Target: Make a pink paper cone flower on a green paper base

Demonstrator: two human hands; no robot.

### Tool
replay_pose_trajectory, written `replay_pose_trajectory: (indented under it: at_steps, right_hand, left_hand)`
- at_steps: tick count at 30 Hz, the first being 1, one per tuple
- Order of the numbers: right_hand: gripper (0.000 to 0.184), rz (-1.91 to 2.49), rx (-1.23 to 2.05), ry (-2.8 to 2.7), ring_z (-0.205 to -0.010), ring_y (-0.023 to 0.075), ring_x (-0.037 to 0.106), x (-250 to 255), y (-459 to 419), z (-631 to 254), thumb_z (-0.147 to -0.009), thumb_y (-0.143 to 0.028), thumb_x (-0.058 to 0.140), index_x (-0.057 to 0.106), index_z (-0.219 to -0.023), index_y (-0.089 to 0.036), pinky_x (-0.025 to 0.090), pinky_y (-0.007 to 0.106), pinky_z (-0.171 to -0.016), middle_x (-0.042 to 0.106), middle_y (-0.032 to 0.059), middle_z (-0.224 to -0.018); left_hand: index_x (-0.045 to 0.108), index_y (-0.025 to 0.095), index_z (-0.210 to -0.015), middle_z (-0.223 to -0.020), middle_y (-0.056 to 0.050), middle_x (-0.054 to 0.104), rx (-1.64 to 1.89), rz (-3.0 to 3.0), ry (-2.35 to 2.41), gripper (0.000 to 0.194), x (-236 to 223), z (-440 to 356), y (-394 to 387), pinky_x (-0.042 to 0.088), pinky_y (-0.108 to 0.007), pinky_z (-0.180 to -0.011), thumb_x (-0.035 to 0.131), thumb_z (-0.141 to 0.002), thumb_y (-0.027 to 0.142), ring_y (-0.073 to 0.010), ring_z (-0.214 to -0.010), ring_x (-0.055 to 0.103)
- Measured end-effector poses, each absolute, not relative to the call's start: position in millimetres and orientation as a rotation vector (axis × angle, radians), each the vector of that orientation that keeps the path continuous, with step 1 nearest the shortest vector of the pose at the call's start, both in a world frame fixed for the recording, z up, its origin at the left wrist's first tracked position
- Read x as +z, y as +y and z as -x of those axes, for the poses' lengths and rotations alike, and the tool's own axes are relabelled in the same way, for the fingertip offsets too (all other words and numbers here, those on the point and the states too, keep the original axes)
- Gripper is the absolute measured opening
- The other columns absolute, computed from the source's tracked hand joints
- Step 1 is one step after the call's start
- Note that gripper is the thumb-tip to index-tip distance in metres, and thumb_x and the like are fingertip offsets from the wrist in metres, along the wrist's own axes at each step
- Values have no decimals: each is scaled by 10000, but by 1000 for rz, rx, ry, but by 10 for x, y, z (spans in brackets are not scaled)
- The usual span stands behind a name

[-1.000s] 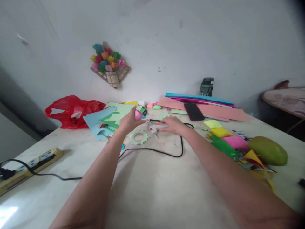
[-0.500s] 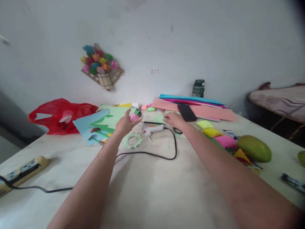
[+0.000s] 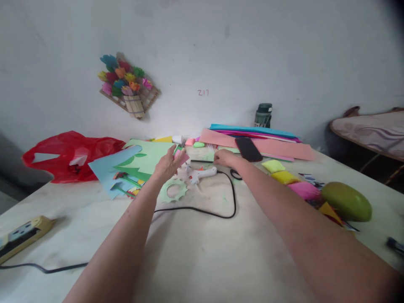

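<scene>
A small pink paper piece (image 3: pixel 182 157) is held between the thumb and fingers of my left hand (image 3: pixel 167 164). My right hand (image 3: pixel 224 158) is closed over the right end of a thin black pencil-like stick (image 3: pixel 202 161); its fingertips are hidden. Between and just below the hands lies a white glue gun (image 3: pixel 203 173), its black cord (image 3: pixel 234 198) looping toward me. A pale green scalloped paper ring (image 3: pixel 164 192) lies flat below my left hand. Scissors' black handle loops (image 3: pixel 236 174) show beneath my right wrist.
Green paper (image 3: pixel 148 151), blue paper (image 3: pixel 104 170) and a red plastic bag (image 3: pixel 75 153) lie left. A phone (image 3: pixel 248 149) rests on pink sheets (image 3: pixel 284 148). Clay packets (image 3: pixel 285 176) and a green mango-like fruit (image 3: pixel 347 201) sit right. A power strip (image 3: pixel 27 235) is at front left.
My right hand has moved slightly left and now covers the stick's right end. The pink paper in my left hand has turned a little. The view has shifted slightly.
</scene>
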State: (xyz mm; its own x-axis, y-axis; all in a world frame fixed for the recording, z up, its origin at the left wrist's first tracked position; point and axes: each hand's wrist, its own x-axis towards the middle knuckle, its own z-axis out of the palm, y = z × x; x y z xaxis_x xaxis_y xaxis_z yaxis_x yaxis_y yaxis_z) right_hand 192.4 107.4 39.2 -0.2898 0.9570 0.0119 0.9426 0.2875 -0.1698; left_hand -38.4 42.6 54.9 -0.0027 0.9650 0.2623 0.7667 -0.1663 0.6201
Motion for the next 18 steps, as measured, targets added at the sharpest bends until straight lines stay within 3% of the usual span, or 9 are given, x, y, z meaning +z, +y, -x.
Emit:
replay_pose_trajectory:
  at_steps: [4, 18]
  right_hand:
    - [236, 1808, 119, -2266, -816, 175, 591, 351, 1160, -2075, -786, -300, 465, 647, -885, -188, 373, 227, -600, 662, 68, -922]
    - [225, 1894, 245, -2400, -747, 175, 593, 383, 1404, -1952, -701, -319, 586, 676, -855, -181, 389, 241, -625, 674, 69, -880]
  left_hand:
    - [266, 232, -1332, -699, -31, 612, 945, -1968, 1780, 685, 550, 380, 471, 418, -263, -491, 279, -780, 636, -129, -411, 513]
    - [249, 237, -1342, -643, -14, 600, 897, -1989, 1702, 689, 575, 371, 470, 411, -246, -461, 291, -780, 634, -127, -415, 518]
